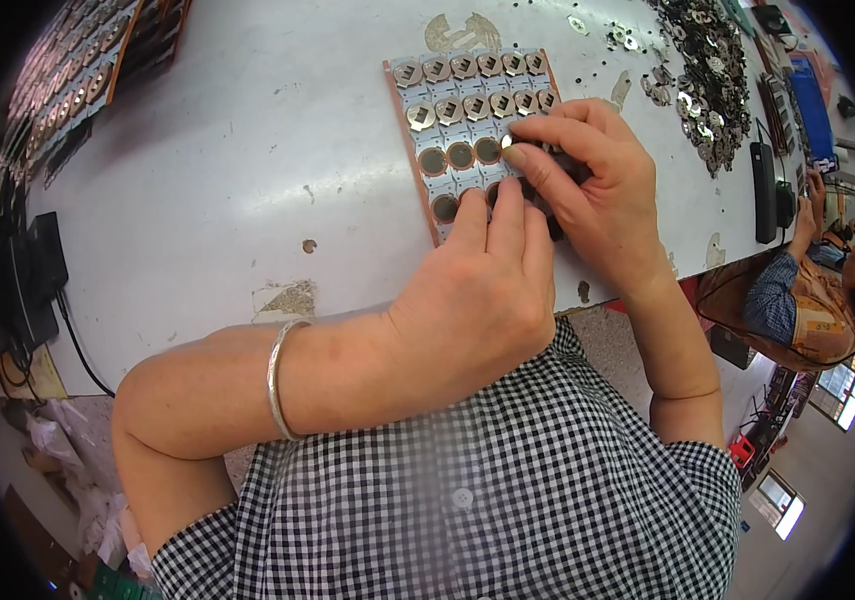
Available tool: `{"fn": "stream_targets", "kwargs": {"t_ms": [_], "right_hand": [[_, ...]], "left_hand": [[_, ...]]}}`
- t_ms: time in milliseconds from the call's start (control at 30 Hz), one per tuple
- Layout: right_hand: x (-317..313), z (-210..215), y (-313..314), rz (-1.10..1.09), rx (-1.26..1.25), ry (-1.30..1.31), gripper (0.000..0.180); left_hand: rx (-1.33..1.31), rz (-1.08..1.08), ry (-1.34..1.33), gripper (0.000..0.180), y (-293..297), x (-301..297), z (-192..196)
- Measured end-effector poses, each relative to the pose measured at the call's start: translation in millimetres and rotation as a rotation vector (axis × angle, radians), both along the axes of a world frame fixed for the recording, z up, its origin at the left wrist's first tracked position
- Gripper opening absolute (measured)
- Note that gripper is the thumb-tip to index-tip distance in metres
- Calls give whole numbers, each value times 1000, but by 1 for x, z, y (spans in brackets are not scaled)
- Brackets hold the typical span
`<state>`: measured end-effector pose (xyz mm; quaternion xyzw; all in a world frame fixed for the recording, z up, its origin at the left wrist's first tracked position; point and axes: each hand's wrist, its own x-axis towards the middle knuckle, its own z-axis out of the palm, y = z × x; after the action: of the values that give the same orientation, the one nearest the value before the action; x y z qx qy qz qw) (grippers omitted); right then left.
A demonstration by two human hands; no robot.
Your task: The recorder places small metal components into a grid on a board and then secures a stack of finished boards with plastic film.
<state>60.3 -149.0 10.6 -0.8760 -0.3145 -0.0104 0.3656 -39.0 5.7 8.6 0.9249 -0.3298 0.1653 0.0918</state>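
A panel of small circuit boards [439, 134] lies on the table in front of me. Its two far rows carry shiny round metal pieces [421, 115], each with a dark diamond-shaped middle. Dark round pads with copper-coloured rims [432, 161] show in the nearer rows. My right hand [597, 180] pinches a small silvery metal piece [506, 143] between thumb and forefinger, just over the third row. My left hand [482, 275] lies with fingers stretched out, the tips on the panel's near rows. Both hands hide the panel's near right part.
Loose metal pieces [712, 90] lie heaped at the far right. Stacked filled panels [72, 95] stand at the far left. A black device with a cable [47, 265] sits at the left edge. To the right, another person [797, 295] works at the table.
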Motion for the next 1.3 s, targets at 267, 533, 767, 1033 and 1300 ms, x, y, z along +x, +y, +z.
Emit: {"fn": "stream_targets", "kwargs": {"t_ms": [267, 533, 767, 1033, 1300], "right_hand": [[7, -1, -4, 91, -46, -198, 25], [51, 21, 4, 128, -103, -20, 18], [177, 8, 64, -220, -245, 25, 21], [163, 23, 49, 14, -94, 483, 22], [65, 32, -9, 4, 164, 903, 14]], "left_hand": [[-9, -4, -6, 38, 0, 3, 1], [-71, -60, -41, 27, 7, 8, 0], [-49, -67, -37, 23, 5, 8, 2], [-46, -62, -81, 24, 10, 9, 2], [-236, 50, 146, 13, 35, 37, 17]]}}
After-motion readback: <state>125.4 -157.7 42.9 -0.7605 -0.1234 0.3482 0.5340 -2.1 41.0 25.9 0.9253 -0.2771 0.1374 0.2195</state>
